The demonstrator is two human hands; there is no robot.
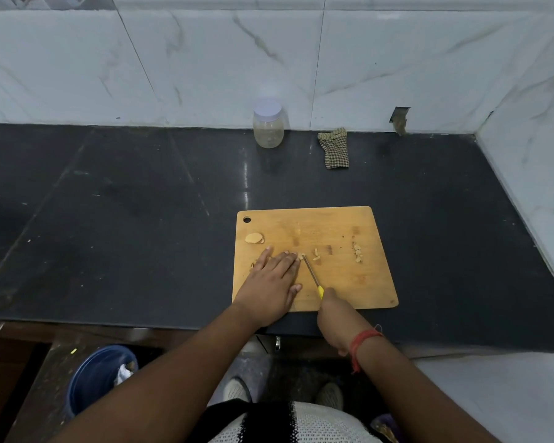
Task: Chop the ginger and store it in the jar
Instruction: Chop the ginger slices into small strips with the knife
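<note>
A wooden cutting board [349,282] lies on the black counter. My left hand [274,282] rests flat on the board, its straight fingers pressing down ginger strips [300,255] at the fingertips. My right hand [335,318] grips the yellow handle of a small knife [312,274], whose blade tip meets the ginger beside my left fingers. A larger ginger slice [254,238] lies near the board's left edge. Small chopped bits [358,252] sit to the right, and two loose sticks [316,254] lie near the middle. A clear jar [268,129] with a white lid stands shut by the wall.
A checked cloth [335,148] lies right of the jar against the marble wall. The black counter [125,219] stretches left of the board. A blue bin [100,375] stands on the floor below the counter edge. The wall corner closes the right side.
</note>
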